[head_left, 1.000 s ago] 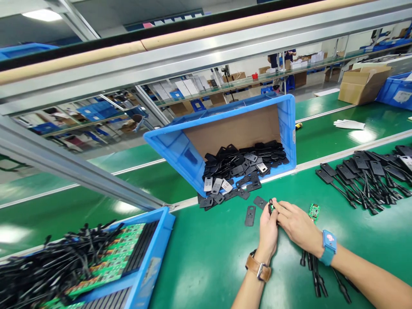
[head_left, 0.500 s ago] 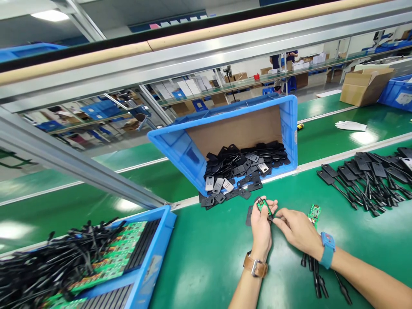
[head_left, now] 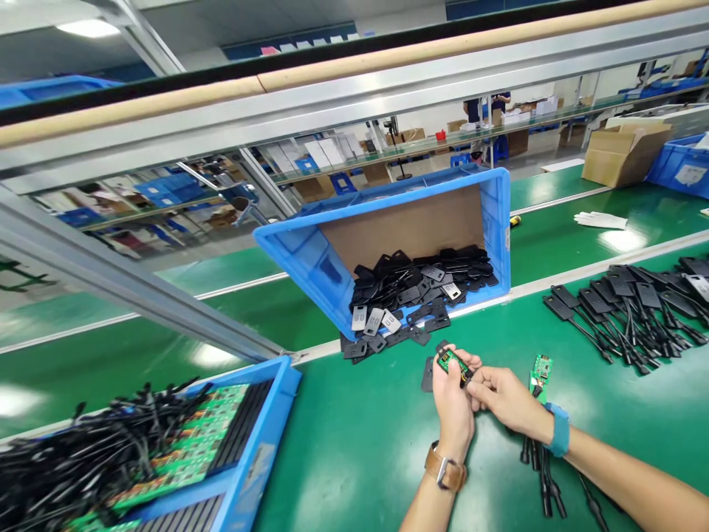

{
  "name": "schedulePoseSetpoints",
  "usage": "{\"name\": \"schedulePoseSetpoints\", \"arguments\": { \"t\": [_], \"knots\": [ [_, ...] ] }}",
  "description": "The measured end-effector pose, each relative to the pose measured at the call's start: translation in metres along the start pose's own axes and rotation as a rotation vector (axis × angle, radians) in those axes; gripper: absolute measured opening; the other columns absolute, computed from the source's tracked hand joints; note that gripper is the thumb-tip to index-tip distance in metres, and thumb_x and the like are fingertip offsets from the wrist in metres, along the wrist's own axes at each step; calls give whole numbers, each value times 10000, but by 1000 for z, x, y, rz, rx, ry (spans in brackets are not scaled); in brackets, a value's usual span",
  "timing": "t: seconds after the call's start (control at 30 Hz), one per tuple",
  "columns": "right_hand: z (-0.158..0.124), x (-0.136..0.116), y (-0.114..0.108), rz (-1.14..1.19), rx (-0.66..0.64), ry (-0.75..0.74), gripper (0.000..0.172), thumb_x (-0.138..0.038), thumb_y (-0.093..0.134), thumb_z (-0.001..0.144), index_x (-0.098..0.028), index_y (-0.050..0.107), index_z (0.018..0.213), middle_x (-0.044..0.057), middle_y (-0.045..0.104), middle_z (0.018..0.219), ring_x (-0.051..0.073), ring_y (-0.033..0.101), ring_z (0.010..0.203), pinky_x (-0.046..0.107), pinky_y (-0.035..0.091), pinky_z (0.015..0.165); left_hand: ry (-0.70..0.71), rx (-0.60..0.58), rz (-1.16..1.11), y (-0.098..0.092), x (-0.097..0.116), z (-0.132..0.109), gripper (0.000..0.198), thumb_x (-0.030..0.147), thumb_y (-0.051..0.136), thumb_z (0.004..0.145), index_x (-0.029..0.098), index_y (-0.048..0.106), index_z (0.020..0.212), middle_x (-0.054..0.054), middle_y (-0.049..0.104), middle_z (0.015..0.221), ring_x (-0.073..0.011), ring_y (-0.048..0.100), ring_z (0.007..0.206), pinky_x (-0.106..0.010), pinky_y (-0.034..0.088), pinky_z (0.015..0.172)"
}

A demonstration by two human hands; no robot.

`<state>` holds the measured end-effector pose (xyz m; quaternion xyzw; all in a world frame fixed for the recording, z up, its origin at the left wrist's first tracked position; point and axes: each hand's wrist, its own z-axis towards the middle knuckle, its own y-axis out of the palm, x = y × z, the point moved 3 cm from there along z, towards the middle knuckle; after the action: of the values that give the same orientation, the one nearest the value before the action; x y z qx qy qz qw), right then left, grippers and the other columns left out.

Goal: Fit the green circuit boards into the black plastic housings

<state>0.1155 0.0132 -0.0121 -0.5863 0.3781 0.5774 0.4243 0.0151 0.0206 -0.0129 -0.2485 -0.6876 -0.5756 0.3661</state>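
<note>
My left hand [head_left: 455, 399] is closed around a green circuit board [head_left: 451, 360] in a black plastic casing, its thumb lying across the board. At the lower end of the board, where short wires show, the fingers of my right hand [head_left: 501, 395] are pinched together; what is between them is mostly hidden. A flat black cover [head_left: 427, 374] lies on the table just left of my left hand. Beyond my right wrist lie more green boards [head_left: 540, 369], with black cables [head_left: 546, 484] running from under the forearm.
A tilted blue bin [head_left: 382, 207] holds black and grey plastic covers [head_left: 410, 292], some spilling out. Left stands a blue crate [head_left: 266, 436] with boards and black cables [head_left: 111, 451]. Cabled black units [head_left: 625, 303] are heaped right, near a white glove [head_left: 601, 220] and cardboard box [head_left: 625, 155].
The circuit board has turned and tilted a little in my left hand. My right hand has shifted slightly, its fingers still against the board's lower end.
</note>
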Motion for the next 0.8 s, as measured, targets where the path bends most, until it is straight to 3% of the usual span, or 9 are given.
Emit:
{"name": "schedulePoseSetpoints", "arguments": {
  "t": [0.2,0.4,0.53,0.7,0.8],
  "knots": [
    [-2,2,1,-171,114,-13,260,-314,542,937,-181,603,722,13,672,683,150,592,642,245,422,633,-20,3,-86,3,-1,-4,295,373,699,850,220,565,1064,-14,608,887,-150,627,775,-296,515,760],
    [-1,3,-2,-288,135,7,294,-298,554,922,-187,568,649,11,650,600,140,546,556,243,367,563,64,-36,33,3,-4,-5,257,434,657,870,203,578,949,-13,602,866,-163,637,818,-319,508,829],
    [3,5,-4,-204,89,-11,311,-351,559,931,-181,548,671,1,625,603,130,524,560,239,370,564,70,-57,101,3,0,-5,278,439,659,868,200,577,984,-31,647,907,-207,674,929,-361,489,911],
    [4,-2,-7,-51,34,-77,255,-407,567,938,-164,589,862,-2,614,760,126,507,652,234,395,603,-41,-74,74,3,2,-5,377,429,667,863,207,529,1134,-106,706,1073,-271,649,1110,-411,490,934],
    [3,-5,-9,-83,53,-90,257,-397,545,954,-167,581,844,-8,593,731,127,496,643,239,378,595,-89,-104,82,4,-1,-5,372,420,649,877,200,519,1147,-126,714,1098,-281,652,1109,-423,502,916]
  ]
}}
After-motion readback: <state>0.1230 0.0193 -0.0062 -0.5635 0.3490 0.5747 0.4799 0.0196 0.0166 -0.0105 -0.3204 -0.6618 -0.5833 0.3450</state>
